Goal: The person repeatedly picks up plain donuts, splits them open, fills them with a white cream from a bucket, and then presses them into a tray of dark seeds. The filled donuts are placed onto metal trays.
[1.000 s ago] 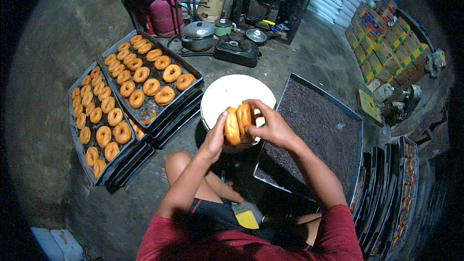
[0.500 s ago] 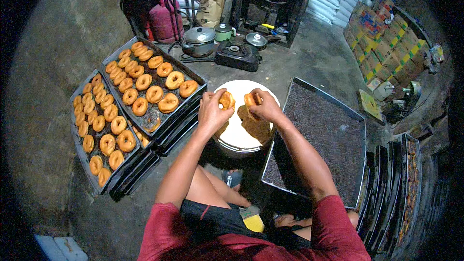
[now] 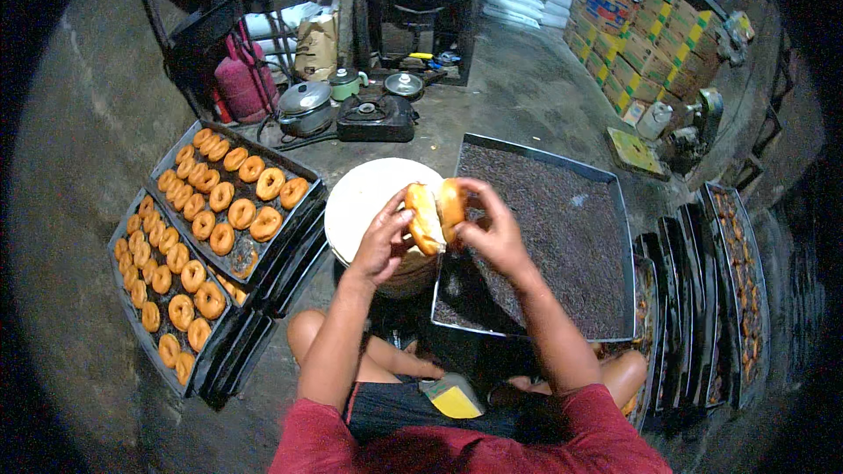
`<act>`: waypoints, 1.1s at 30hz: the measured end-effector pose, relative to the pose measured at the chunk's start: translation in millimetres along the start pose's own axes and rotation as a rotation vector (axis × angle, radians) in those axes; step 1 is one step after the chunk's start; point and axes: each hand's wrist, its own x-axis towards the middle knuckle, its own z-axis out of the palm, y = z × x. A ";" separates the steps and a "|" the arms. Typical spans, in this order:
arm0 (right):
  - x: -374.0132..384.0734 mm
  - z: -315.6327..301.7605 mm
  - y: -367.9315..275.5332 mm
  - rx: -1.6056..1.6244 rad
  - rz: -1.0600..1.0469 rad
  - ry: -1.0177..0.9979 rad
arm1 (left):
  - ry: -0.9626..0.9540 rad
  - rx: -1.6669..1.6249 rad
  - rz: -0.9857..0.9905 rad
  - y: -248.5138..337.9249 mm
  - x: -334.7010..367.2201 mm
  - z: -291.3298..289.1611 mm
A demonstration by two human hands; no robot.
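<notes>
My left hand point(image 3: 378, 247) is closed around a golden ring doughnut point(image 3: 421, 211) whose face shows a pale, creamy coating. Against its right side, my right hand point(image 3: 497, 235) grips a second doughnut point(image 3: 451, 204). The two doughnuts are tilted up and touch or nearly touch. Both hands are above the right part of a round tub point(image 3: 399, 281) topped with smooth white cream point(image 3: 369, 197). Just right of the tub, dark chocolate sprinkles point(image 3: 549, 228) cover a large metal tray point(image 3: 626, 254). A grey and yellow object point(image 3: 455, 398) lies by my lap.
Stacked black trays point(image 3: 285, 259) of ring doughnuts point(image 3: 241, 213) stand at the left. Beyond the tub are a lidded pot point(image 3: 305, 108), a stove point(image 3: 376, 118) and a pink gas cylinder point(image 3: 244, 79). Further trays point(image 3: 722, 211) lean at the right, with cartons point(image 3: 637, 53) behind.
Both hands have come from over the cream toward me and closer together, bringing the doughnuts side by side. The left doughnut's whitish face now shows. My view has swung to the right.
</notes>
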 end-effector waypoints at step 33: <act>-176.2 -87.6 66.8 -1.133 0.082 -0.044 | -0.561 1.811 0.509 -101.3 -31.9 95.8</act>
